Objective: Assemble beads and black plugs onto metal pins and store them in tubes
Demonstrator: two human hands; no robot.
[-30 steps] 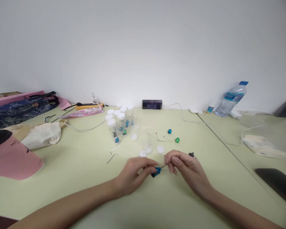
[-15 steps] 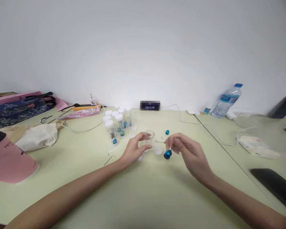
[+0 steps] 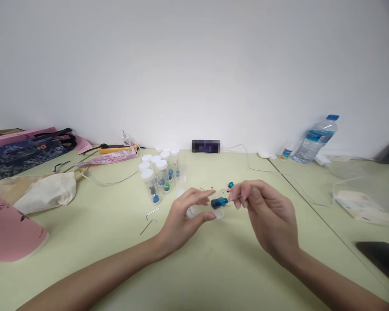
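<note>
My left hand (image 3: 184,214) is curled around a clear plastic tube (image 3: 222,193), which is tilted with its end toward the right. Between both hands a shiny blue metal part (image 3: 219,202) with a dark base lies at the tube; whether it is inside or in front, I cannot tell. My right hand (image 3: 269,211) pinches the thin end of that part with thumb and fingers. Just behind sits a second small blue part (image 3: 231,184) on the table. A white cap (image 3: 219,214) shows below the tube, partly hidden.
Several capped clear tubes (image 3: 151,185) with small parts inside stand left of centre. Two hex keys (image 3: 148,226) lie in front of them. A pink cup (image 3: 16,229) is at the left, a water bottle (image 3: 314,140) at the back right. A dark flat object (image 3: 381,259) lies at right.
My right hand has brought the blue part up and left to the tube. My left hand has lifted the tube and tipped it toward the right.
</note>
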